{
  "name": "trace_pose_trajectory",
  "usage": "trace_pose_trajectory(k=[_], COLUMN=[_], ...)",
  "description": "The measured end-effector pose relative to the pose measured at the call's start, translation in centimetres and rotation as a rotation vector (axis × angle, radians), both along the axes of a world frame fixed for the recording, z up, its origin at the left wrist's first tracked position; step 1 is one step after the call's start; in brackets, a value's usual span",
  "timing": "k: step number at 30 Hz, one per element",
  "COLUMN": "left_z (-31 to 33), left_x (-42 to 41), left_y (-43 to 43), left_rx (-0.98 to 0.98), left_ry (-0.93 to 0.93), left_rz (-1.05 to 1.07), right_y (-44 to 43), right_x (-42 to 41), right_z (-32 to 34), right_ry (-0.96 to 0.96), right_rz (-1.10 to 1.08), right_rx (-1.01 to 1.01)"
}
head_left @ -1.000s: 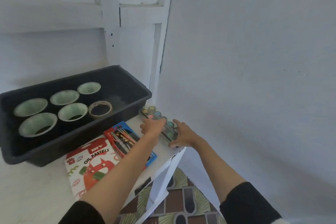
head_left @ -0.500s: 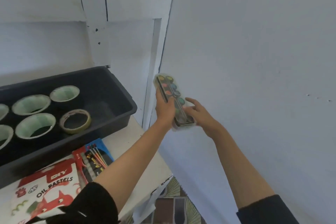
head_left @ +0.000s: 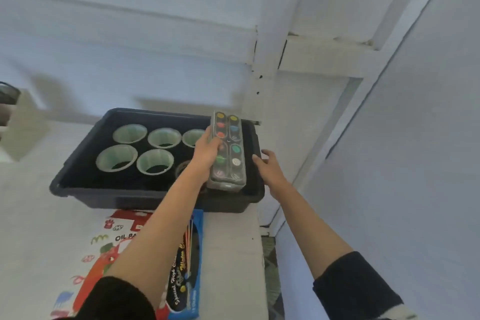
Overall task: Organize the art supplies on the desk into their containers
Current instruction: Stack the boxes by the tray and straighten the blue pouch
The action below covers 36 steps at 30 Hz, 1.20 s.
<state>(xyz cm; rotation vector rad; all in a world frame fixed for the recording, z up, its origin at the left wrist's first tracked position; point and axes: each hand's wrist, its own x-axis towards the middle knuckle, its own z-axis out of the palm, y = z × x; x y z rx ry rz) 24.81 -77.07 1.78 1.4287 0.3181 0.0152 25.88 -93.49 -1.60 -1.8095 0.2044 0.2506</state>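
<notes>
My left hand (head_left: 207,149) grips a clear watercolor paint set (head_left: 231,149) with round colour pans, holding it over the right end of the black bin (head_left: 85,187). My right hand (head_left: 267,163) hovers just right of the set with fingers relaxed, off the case and beside the bin's right rim. Inside the bin stand several green-lined paper cups (head_left: 117,157), and a tape roll (head_left: 183,167) lies half hidden behind my left forearm.
On the white desk (head_left: 231,241) in front of the bin lie an oil pastels box (head_left: 104,249) and a blue water colour box (head_left: 191,267), both partly under my left arm. The desk edge drops off at right beside the wall.
The paint set went from the desk's right corner up into the air and then left over the bin. My right hand let go of it; the left still holds it.
</notes>
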Motion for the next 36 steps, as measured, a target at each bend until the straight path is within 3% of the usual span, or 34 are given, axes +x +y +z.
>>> trace_pose_trajectory(k=[4,15,17,19,21,27,32,36], left_z=[-1.4,-1.9,-2.5,-2.8,-2.4,-2.8,-2.9,-1.8], left_x=[0.5,0.3,0.3,0.3,0.2,0.2,0.1,-1.4], left_y=[0.7,-2.0,-2.5,-2.8,-3.2,-3.0,-2.9,-1.8], left_rx=[0.064,0.156,0.362,0.728,0.904,0.956,0.769,0.758], left_ry=[0.086,0.271,0.329,0.380,0.324,0.214,-0.149,-0.301], left_rz=[-0.007,-0.222,-0.234,-0.232,-0.262,-0.207,0.231,0.231], right_y=[1.7,1.6,1.6,1.5,1.4,1.4,1.1,1.1], right_x=[2.0,2.4,2.3,2.2,2.2,2.1,2.2,2.5], right_z=[-1.3,-2.5,-2.6,-2.4,-2.3,-2.0,-1.9,-1.9], right_ry=[-0.111,-0.194,-0.190,-0.192,-0.191,-0.179,-0.177,-0.179], right_rz=[0.054,0.065,0.063,0.066,0.062,0.054,0.056,0.063], right_rx=[-0.081,-0.154,-0.156,-0.172,-0.211,-0.283,-0.275,-0.239])
